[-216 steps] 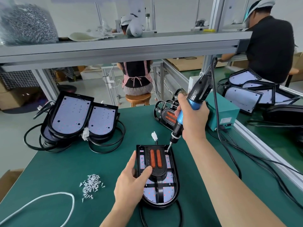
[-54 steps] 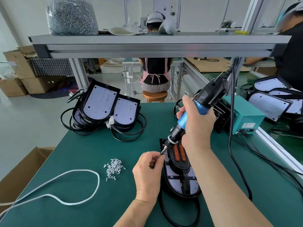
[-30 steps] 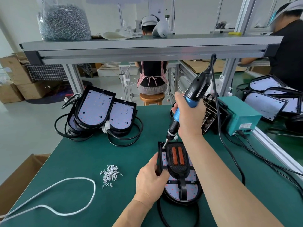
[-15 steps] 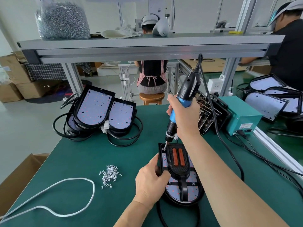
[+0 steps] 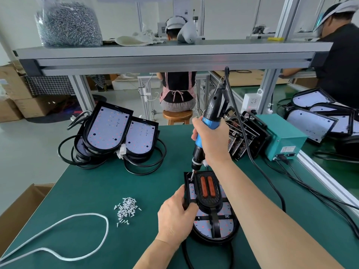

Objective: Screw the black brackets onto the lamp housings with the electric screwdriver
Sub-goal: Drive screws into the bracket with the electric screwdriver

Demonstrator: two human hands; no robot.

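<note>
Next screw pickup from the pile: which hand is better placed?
Left. The left hand holds the lamp housing by its left edge, on the side where the screw pile lies. The right hand grips the electric screwdriver, bit down at the housing's top-left corner.

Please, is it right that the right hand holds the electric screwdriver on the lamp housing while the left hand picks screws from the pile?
No: in the head view the left hand grips the lamp housing, apart from the screw pile. The right hand does hold the electric screwdriver there.
</note>
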